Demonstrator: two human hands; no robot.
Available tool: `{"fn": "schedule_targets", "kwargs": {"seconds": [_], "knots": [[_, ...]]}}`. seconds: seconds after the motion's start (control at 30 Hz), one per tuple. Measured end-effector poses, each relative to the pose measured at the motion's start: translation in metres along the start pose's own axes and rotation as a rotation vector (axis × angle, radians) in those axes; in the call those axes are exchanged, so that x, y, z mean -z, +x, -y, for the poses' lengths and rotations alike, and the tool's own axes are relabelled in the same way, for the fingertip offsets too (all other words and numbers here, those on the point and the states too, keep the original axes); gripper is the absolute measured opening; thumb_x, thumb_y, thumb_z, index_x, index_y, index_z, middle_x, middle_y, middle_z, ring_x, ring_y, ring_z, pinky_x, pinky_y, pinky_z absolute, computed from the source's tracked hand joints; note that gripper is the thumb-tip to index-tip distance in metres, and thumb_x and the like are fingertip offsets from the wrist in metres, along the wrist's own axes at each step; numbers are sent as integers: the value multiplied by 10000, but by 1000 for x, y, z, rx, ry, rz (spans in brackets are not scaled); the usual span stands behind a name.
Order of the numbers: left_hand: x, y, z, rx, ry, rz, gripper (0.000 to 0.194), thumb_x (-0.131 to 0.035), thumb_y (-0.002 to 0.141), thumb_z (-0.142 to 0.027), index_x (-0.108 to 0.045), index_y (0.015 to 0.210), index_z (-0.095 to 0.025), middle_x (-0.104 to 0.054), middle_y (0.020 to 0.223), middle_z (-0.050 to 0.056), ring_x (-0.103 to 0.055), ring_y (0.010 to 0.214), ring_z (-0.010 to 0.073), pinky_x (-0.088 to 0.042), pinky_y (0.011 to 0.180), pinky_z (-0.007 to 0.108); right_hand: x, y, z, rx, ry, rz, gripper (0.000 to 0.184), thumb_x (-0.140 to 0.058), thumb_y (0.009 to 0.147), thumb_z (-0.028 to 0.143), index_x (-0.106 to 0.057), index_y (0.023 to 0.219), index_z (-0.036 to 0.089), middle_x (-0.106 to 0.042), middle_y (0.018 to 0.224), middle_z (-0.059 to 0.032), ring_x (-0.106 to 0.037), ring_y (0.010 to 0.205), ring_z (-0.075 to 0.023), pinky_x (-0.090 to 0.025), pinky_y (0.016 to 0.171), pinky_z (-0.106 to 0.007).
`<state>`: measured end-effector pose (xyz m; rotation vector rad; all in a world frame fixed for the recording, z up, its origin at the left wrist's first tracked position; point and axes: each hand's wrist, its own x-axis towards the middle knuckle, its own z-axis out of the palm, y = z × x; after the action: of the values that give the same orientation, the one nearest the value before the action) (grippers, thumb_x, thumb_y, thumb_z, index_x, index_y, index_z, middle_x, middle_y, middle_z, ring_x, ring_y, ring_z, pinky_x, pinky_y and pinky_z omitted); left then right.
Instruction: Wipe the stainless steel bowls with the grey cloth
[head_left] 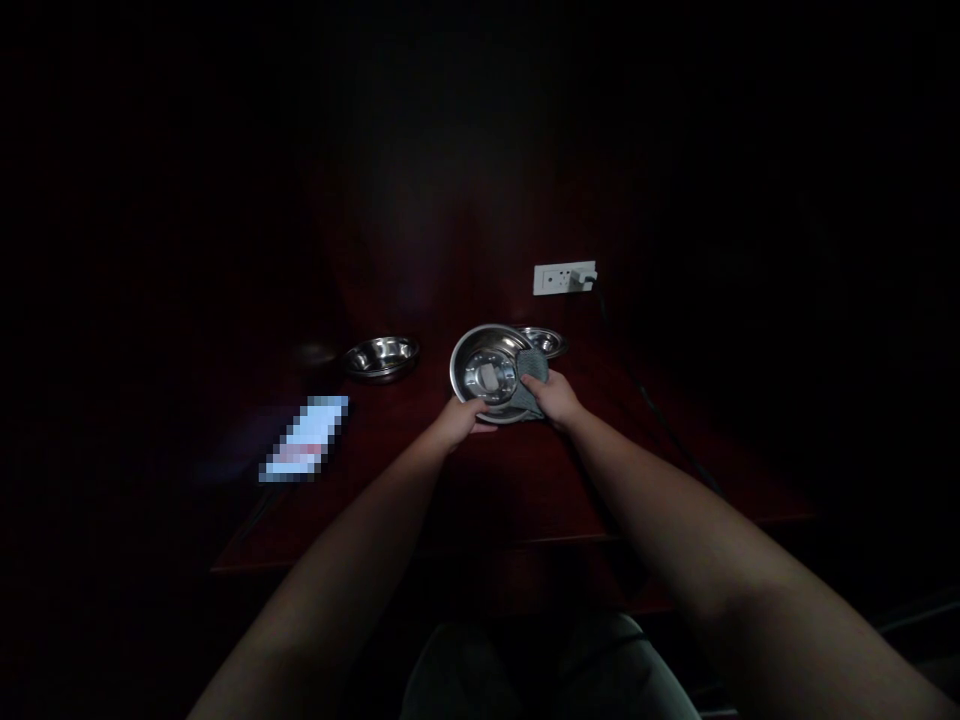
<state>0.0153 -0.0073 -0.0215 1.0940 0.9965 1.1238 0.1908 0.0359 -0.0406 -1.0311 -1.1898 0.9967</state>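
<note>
A shiny metal bowl (469, 368), tilted toward me, is held above the dark red table. My left hand (466, 420) is closed on its lower left rim, thumb on the inner side. A grey-green cloth (533, 368) is gripped in my right hand (556, 397) and lies over the bowl's right rim. A pale rectangular patch, perhaps a label, shows on the bowl's bottom. Partly hidden behind the bowl is another round metal dish (551, 342).
Another metal bowl (381, 358) stands at the left on the table (510, 500). Closer to me lies a lit, pixelated screen (306, 440). At the back is a white wall socket (555, 279) with a plug and a dark cable running down the right.
</note>
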Motion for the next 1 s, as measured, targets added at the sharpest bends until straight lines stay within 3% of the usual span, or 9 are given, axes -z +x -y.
{"fn": "schedule_targets", "kwargs": {"seconds": [0.33,0.7,0.83,0.93,1.0], "knots": [[2,-4,-6,47,-35,32,384,-510,581,-14,-593,948,-93,-711,842,107,-680,811,251,-557,742,436,-1,-8,10,-82,134,2,201,-662,643,261,-609,805,155,-688,752,-29,-632,640,-152,-516,665,-302],[6,-5,-9,115,-22,85,467,-524,597,-24,-570,1059,-76,-711,895,148,-674,858,280,-553,734,447,4,-14,11,-107,190,-22,215,-683,629,277,-623,802,163,-698,729,-28,-644,626,-175,-520,630,-303],[-6,-10,-5,86,-10,44,456,-584,674,-112,-529,1127,-120,-668,1058,154,-654,930,272,-564,702,385,6,-17,14,-108,190,-74,198,-681,636,284,-616,783,168,-698,711,-44,-644,609,-188,-521,600,-310],[-23,-14,2,-4,-9,-79,674,-646,704,-184,-323,1295,-232,-565,1244,126,-650,938,246,-570,669,358,5,-20,16,-106,188,-126,214,-678,635,298,-605,790,170,-695,709,-41,-643,609,-184,-521,605,-310],[-34,-16,8,-56,-23,-130,724,-676,696,-192,-281,1300,-256,-522,1287,125,-638,965,250,-574,663,350,4,-22,15,-95,182,-139,236,-684,620,301,-609,797,164,-694,713,-36,-641,612,-180,-519,610,-309]]}}
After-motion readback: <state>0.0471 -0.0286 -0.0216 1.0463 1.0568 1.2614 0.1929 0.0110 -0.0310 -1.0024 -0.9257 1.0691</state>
